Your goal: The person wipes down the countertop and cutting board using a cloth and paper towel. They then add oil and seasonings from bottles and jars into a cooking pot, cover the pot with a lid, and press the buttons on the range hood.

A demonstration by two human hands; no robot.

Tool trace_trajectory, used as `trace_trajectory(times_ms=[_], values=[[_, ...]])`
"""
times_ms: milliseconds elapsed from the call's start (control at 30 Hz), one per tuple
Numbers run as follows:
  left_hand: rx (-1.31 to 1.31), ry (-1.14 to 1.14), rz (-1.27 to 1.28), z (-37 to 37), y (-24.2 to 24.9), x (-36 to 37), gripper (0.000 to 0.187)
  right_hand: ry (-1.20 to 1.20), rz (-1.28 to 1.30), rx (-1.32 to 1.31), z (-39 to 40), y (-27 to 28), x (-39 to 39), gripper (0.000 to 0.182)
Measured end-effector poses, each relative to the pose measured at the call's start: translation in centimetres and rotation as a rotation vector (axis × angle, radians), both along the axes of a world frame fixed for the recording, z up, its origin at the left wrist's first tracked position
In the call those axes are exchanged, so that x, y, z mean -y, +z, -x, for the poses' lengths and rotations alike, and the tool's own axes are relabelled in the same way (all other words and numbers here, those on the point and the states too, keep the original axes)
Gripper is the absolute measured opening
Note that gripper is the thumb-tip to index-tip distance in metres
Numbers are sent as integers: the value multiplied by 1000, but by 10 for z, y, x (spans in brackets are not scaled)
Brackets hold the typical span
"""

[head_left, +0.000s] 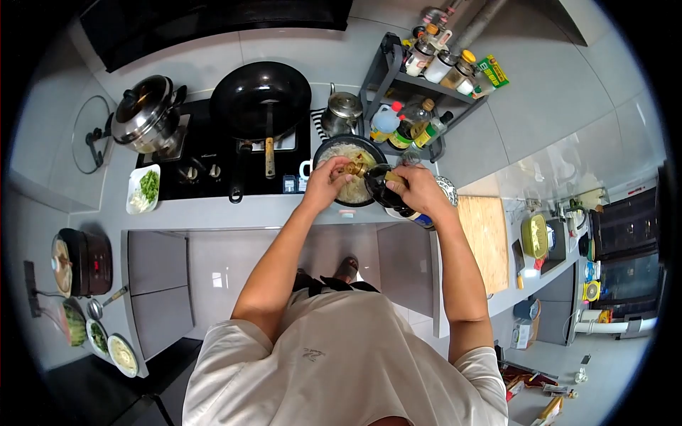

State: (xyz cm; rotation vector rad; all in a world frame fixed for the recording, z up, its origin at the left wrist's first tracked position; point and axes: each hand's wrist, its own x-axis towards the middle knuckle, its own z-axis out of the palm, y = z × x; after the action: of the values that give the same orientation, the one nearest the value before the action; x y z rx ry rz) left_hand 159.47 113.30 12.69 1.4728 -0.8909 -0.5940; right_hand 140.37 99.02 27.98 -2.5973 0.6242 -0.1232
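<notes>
My right hand (420, 190) is wrapped round a large dark bottle (379, 186), tilted with its neck pointing left. At the neck is a gold cap (355, 169), and the fingers of my left hand (327, 184) are closed at it. Whether the cap is loose from the neck I cannot tell. Both hands are above a black-rimmed pot (318, 151) holding pale food (353, 190), partly hidden by the hands and bottle. A patterned round dish (447, 186) shows beside my right hand.
Left of the pot is a black cooktop (202, 167) with a wok (261, 99) and a steel pot (144, 117). A condiment rack (398, 78) stands behind. A wooden cutting board (484, 241) lies right; a white dish of chopped greens (133, 190) sits left.
</notes>
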Motion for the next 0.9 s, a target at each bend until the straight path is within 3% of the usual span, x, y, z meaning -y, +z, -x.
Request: trace_trajectory(times_ms=[900], values=[[-23, 9, 51, 1, -1, 4, 39, 16, 27, -20, -9, 11, -1, 23]])
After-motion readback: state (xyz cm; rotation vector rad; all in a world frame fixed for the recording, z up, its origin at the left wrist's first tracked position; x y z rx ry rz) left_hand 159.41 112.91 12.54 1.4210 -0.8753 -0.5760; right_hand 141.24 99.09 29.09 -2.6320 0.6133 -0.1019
